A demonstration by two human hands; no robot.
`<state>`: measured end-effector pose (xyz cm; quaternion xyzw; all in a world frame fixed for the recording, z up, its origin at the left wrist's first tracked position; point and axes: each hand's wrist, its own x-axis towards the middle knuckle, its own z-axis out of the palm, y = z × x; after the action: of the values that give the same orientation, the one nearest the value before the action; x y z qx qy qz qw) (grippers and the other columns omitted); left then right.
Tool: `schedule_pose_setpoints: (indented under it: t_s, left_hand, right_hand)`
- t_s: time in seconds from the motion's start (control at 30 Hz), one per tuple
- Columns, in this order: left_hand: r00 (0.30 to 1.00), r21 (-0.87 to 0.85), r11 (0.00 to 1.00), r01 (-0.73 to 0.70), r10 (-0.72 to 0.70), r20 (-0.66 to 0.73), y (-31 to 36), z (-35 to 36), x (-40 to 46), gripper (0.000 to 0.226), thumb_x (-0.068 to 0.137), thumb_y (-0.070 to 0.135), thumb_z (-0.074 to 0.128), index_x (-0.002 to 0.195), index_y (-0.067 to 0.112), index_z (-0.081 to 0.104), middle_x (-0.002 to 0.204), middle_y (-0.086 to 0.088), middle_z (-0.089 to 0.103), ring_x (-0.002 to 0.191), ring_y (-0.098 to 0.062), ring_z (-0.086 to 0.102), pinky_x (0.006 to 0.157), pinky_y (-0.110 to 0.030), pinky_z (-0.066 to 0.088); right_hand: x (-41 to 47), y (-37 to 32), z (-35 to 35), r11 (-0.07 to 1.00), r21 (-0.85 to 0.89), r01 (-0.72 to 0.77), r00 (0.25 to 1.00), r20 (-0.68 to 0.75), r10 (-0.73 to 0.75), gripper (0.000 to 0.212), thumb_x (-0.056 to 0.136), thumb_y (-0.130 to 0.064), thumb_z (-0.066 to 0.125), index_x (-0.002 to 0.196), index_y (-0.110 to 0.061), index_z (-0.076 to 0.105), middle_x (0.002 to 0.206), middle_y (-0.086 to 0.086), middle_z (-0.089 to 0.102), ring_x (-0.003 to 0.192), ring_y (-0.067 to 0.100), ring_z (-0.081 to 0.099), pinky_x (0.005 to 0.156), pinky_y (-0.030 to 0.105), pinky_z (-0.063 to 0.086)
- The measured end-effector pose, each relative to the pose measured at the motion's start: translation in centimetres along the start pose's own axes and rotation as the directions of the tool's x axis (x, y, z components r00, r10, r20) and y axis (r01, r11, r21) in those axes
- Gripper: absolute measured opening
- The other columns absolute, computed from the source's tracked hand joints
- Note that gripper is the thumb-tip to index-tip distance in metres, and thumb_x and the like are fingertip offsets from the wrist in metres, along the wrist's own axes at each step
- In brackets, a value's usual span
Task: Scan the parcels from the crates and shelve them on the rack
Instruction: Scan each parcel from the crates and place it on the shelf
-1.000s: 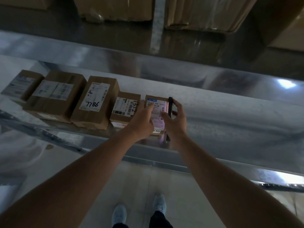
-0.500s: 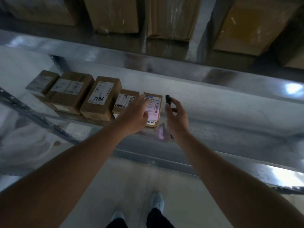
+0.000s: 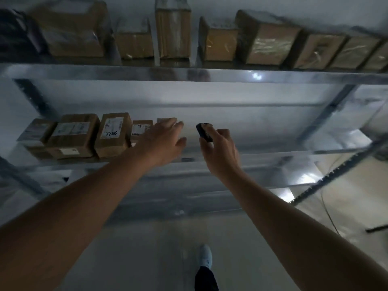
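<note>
While our left hand [image 3: 161, 141] lies flat-fingered over the newest parcel [image 3: 162, 120] on the shelf [image 3: 252, 141] — at three o'clock of the row — our right hand [image 3: 220, 150] clasps the scanner [image 3: 203, 132]. We judge: square it, withdraw without dragging.

Bare forearms, no sleeves visible; pale, possibly light-blue shoe [image 3: 205, 257]; dark trouser leg [image 3: 204, 279].

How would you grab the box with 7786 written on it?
Take the 7786 box by its front end, coming straight in from the open front of the shelf. Neighbouring boxes crowd both its long sides, so fingers should go on top and under the front edge, then slide it out.
</note>
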<state>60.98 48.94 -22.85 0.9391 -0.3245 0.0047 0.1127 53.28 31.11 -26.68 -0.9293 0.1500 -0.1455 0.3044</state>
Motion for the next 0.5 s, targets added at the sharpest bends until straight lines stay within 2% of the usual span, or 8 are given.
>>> schedule_pose_setpoints:
  t_s: [0.17, 0.27, 0.37, 0.5]
  left_hand:
    - [0.989, 0.027, 0.990, -0.136, 0.137, -0.046, 6.0, -3.1, -3.5, 0.061, 0.105, 0.046, 0.049, 0.155, 0.011, 0.043, 0.161, -0.012, 0.042, 0.141, -0.034, 0.047, 0.109, -0.049, 0.045]
    - [0.977, 0.035, 0.979, -0.202, 0.204, -0.061, 10.4, -4.8, -4.7, 0.063, 0.106, 0.049, 0.047, 0.158, 0.014, 0.038, 0.166, -0.009, 0.035, 0.147, -0.032, 0.041, 0.114, -0.048, 0.040]
    - [0.957, 0.022, 0.960, -0.281, 0.281, -0.065, 16.0, -6.2, -5.6, 0.065, 0.106, 0.049, 0.046, 0.161, 0.015, 0.035, 0.170, -0.006, 0.030, 0.152, -0.029, 0.034, 0.119, -0.049, 0.037]
    - [0.923, 0.013, 0.927, -0.374, 0.374, -0.095, 24.3, -6.9, -6.4, 0.059, 0.106, 0.045, 0.049, 0.155, 0.014, 0.043, 0.164, -0.007, 0.039, 0.147, -0.029, 0.042, 0.114, -0.047, 0.042]
  right_hand:
    - [-6.5, -0.4, -6.4, 0.998, -0.046, -0.044, 0.989, -0.144, 0.037, 0.047, 0.108, -0.045, 0.052, 0.155, -0.042, 0.044, 0.141, 0.005, 0.050, 0.099, 0.028, 0.067, 0.076, 0.040, 0.059]
    - [-9.8, 0.4, -10.7, 0.995, -0.062, -0.076, 0.971, -0.233, 0.060, 0.047, 0.108, -0.043, 0.053, 0.155, -0.041, 0.045, 0.141, 0.006, 0.051, 0.100, 0.029, 0.067, 0.075, 0.035, 0.052]
    - [-13.0, 2.0, -15.4, 0.990, -0.068, -0.121, 0.946, -0.309, 0.095, 0.047, 0.108, -0.043, 0.052, 0.154, -0.043, 0.045, 0.142, 0.006, 0.052, 0.105, 0.029, 0.067, 0.082, 0.041, 0.058]
    - [-16.7, 5.3, -21.8, 0.985, -0.085, -0.148, 0.917, -0.386, 0.105, 0.047, 0.109, -0.043, 0.053, 0.155, -0.044, 0.044, 0.142, 0.008, 0.052, 0.108, 0.029, 0.066, 0.084, 0.045, 0.060]
